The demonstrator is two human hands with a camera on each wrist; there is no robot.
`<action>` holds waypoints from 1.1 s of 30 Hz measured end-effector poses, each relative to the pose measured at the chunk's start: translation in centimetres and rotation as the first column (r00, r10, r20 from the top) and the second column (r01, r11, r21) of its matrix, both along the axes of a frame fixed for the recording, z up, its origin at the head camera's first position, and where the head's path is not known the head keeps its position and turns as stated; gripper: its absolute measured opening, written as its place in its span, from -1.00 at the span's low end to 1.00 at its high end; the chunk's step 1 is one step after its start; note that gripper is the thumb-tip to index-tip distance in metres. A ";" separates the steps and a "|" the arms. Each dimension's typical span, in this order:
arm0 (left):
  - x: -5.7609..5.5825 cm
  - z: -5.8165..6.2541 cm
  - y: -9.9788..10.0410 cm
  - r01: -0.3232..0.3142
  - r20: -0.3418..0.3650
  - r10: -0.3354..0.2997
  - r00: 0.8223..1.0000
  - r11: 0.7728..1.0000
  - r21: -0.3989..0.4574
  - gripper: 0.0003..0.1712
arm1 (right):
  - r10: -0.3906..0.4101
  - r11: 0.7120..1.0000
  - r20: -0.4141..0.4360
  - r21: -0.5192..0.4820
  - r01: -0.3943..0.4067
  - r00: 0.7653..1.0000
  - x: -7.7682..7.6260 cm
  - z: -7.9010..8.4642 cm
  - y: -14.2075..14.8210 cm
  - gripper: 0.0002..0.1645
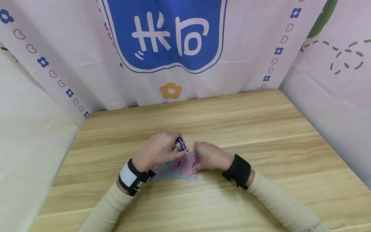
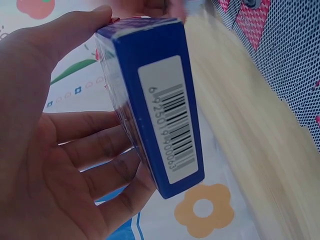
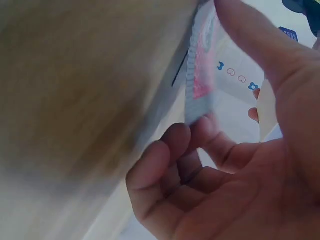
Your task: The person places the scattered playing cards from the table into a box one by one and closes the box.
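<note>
Your left hand grips a box with a barcode; your right hand pinches cards. Behind the wood table, a cloth has white writing.

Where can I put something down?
It's crowded where the left hand grips the blue rectangular box and the right hand grips pink-and-grey cards. The pale wooden table is bare behind them, up to the white cloth, and between the beige sleeves.
</note>
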State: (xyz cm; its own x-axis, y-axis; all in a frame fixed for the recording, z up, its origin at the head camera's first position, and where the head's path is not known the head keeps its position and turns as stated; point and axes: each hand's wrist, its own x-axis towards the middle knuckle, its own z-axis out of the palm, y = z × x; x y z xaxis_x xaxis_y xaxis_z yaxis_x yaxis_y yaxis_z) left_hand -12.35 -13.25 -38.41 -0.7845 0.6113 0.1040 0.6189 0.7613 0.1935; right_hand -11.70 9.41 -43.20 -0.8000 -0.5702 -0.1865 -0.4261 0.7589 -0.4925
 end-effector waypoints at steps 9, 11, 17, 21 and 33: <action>-0.1 -0.1 -0.1 0.002 0.007 -0.002 1.000 1.000 -0.010 -0.26 | 0.027 0.964 0.063 -0.266 -0.010 0.998 -1.8 2.2 3.0 -0.85; -0.2 -0.1 -0.1 0.005 0.010 -0.005 1.000 1.000 -0.013 -0.23 | -0.055 0.941 0.050 -0.332 0.069 0.997 -2.0 2.9 3.5 -0.85; -0.3 -0.3 -0.1 0.001 0.013 -0.001 1.000 1.000 -0.012 -0.24 | -0.224 0.831 0.092 -0.502 0.239 0.970 -2.0 4.3 4.0 -0.81; -0.3 -0.2 -0.1 0.003 0.013 -0.003 1.000 1.000 -0.009 -0.24 | -0.232 0.796 0.138 -0.542 0.269 0.963 -1.7 4.6 3.8 -0.79; -0.1 -0.1 0.1 0.038 0.007 -0.038 0.999 0.999 0.023 -0.30 | -0.241 0.789 0.180 -0.536 0.300 0.954 -1.6 4.4 3.3 -0.76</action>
State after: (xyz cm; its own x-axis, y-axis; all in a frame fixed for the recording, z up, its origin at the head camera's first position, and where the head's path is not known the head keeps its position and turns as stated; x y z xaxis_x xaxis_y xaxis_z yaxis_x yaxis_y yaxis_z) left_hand -12.46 -13.15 -38.46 -0.7614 0.6384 0.1128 0.6460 0.7323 0.2154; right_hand -13.34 12.75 -38.82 -0.9319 -0.3627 0.0076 -0.1719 0.4229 -0.8897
